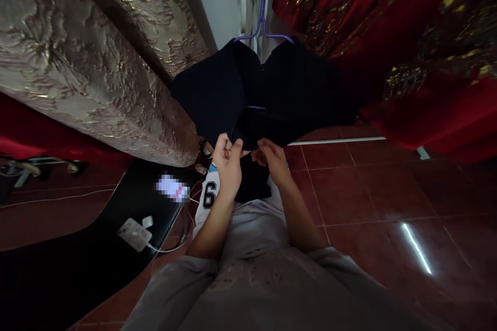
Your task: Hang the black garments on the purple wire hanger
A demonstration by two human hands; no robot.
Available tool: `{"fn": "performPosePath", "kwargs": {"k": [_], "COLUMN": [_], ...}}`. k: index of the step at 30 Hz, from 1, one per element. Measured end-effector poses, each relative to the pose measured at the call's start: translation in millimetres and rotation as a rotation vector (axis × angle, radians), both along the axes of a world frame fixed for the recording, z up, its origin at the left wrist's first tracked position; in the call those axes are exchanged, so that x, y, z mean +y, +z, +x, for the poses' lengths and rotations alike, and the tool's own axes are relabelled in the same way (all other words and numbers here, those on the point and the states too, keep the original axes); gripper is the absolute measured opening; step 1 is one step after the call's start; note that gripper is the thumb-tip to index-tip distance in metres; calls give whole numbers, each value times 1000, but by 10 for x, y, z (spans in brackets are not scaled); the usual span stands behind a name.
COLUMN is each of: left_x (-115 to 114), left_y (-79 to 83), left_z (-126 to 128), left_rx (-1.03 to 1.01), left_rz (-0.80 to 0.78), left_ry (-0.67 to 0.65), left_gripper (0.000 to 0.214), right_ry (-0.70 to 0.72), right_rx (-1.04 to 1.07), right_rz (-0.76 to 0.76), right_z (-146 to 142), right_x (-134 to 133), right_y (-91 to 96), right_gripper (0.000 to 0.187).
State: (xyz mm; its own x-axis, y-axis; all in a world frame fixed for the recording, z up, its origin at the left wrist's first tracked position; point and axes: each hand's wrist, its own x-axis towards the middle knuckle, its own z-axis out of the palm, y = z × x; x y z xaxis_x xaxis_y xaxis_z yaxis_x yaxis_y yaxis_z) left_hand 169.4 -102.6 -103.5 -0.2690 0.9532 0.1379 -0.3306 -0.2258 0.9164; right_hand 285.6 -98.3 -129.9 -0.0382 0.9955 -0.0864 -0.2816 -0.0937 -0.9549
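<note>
A dark garment [303, 88], nearly black, hangs open at the front on a purple wire hanger [262, 23]. My left hand [229, 158] pinches the garment's front edge between thumb and fingers. Close beside it on the right, my right hand [269, 158] also has its fingers closed on the cloth edge. More dark cloth hangs below and between the two hands, down in front of my shorts. A short piece of the hanger's purple bar shows inside the opening. The exact bit of cloth under my fingertips is too dark to make out.
Beige embossed curtains [116, 62] hang close on the left, red cloth with gold decoration [407, 62] on the right. A black bench [97, 248] at the left bears a white phone [134, 234], a small white case [147, 222], a lit screen [172, 188] and cables. Red tiles [349, 191] cover the floor.
</note>
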Motion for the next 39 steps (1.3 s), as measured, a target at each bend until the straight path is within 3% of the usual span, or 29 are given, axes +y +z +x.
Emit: {"fn": "performPosePath", "kwargs": {"k": [7, 13, 19, 23, 27, 29, 33, 39], "left_x": [-19, -7, -15, 13, 66, 79, 79, 54], "left_y": [10, -11, -62, -156, -263, -287, -272, -248], "left_z": [-6, -25, -16, -91, -240, -291, -304, -248], "left_rx": [-33, -41, 46, 105, 335, 462, 623, 621], "left_rz": [-39, -19, -4, 100, 151, 139, 203, 272], "left_ry": [-41, -49, -80, -70, -270, -359, -335, -292], "left_gripper": [30, 27, 27, 16, 25, 28, 17, 13], "right_ry": [5, 135, 185, 202, 151, 110, -19, -271], "right_rx": [221, 391, 478, 548, 612, 604, 531, 288], "right_rz": [-32, -217, -290, -446, -528, -523, -452, -103], "right_z": [-33, -19, -13, 11, -10, -40, -108, -173], "right_x": [-14, -3, 9, 36, 37, 27, -3, -94], "right_y": [11, 86, 168, 162, 129, 112, 81, 58], "right_gripper": [28, 35, 37, 34, 35, 35, 33, 16]}}
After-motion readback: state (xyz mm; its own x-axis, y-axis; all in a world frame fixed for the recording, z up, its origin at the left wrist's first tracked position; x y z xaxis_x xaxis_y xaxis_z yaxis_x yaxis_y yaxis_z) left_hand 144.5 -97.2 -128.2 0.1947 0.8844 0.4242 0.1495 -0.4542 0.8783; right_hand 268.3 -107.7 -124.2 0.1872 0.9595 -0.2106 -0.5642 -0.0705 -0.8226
